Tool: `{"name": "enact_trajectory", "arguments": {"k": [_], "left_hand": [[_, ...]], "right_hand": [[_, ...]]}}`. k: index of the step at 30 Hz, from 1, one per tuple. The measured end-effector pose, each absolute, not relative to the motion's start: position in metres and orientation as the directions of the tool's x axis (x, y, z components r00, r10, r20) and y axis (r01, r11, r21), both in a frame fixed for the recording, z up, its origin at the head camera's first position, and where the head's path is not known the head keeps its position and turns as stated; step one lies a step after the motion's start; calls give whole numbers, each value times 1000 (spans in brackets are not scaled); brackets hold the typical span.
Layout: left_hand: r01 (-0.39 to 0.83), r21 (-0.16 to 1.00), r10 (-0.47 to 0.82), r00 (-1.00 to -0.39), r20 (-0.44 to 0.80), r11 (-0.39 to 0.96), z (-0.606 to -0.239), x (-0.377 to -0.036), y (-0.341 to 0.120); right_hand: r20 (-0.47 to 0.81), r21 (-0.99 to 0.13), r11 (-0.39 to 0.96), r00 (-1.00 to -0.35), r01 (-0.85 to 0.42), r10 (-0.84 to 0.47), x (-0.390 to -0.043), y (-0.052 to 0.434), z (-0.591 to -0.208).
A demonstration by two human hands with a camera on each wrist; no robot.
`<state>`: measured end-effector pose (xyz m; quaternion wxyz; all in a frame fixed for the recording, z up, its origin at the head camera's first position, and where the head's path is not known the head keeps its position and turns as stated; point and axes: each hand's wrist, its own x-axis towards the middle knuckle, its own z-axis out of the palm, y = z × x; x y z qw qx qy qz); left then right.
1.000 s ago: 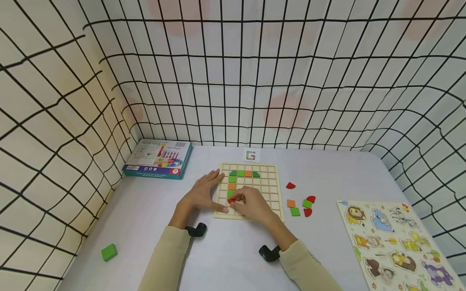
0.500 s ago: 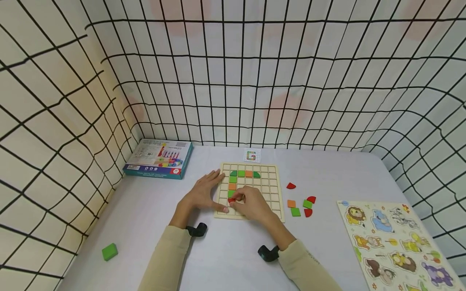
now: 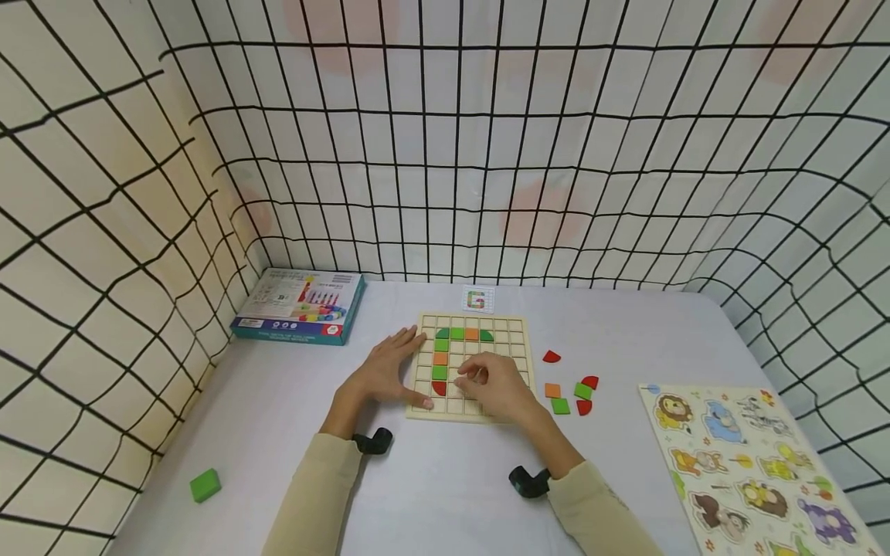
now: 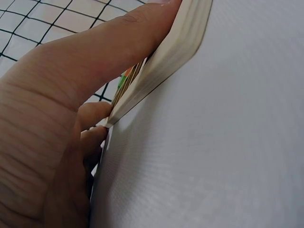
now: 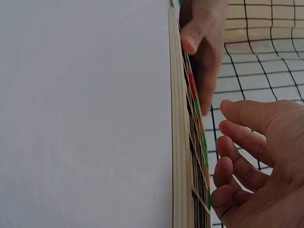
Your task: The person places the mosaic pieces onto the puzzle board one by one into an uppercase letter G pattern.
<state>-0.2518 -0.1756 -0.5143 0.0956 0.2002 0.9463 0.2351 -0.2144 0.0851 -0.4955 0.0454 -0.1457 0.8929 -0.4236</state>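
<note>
My left hand (image 3: 386,372) rests on the left side of the wooden grid board (image 3: 497,411), thumb at its near-left corner and fingers spread along the edge. In the left wrist view the thumb presses the board's rim (image 4: 164,66). Over the middle of the board hovers my right hand (image 3: 495,384); the right wrist view shows its thumb and loosely bent fingers apart with nothing between them. A red quarter-round tile (image 3: 439,388) sits at the bottom of a column, below a green square tile (image 3: 439,372). Green and orange tiles continue up and along the top.
Several loose tiles, among them an orange square (image 3: 552,390) and a red one (image 3: 552,356), lie right of the board. A pattern card (image 3: 478,299) lies behind it. Also here are a boxed toy (image 3: 299,305), a green block (image 3: 205,485), an animal puzzle (image 3: 751,471) and black wire mesh (image 3: 445,164).
My right hand has let go of the red quarter-round tile and moved a little to the right, leaving the tile in its square. The left hand stays on the board.
</note>
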Motion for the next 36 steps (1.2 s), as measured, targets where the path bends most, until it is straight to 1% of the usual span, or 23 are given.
{"name": "enact_trajectory", "arguments": {"k": [5, 20, 30, 33, 36], "left_hand": [[334, 484, 427, -900, -93, 809, -515, -252, -176], [347, 481, 434, -898, -78, 805, -518, -252, -177], [329, 507, 427, -900, -87, 797, -514, -251, -176], [323, 507, 422, -902, -89, 799, -514, -251, -176], [323, 513, 423, -902, -89, 796, -516, -252, -176]], "right_hand": [[49, -763, 617, -969, -191, -240, -216, 107, -494], [65, -721, 677, -987, -147, -145, -215, 169, -480], [-13, -695, 715, -992, -83, -128, -216, 210, -486], [-24, -688, 721, -990, -82, -136, -215, 220, -489], [-29, -667, 738, -985, -107, -169, -212, 229, -492]]}}
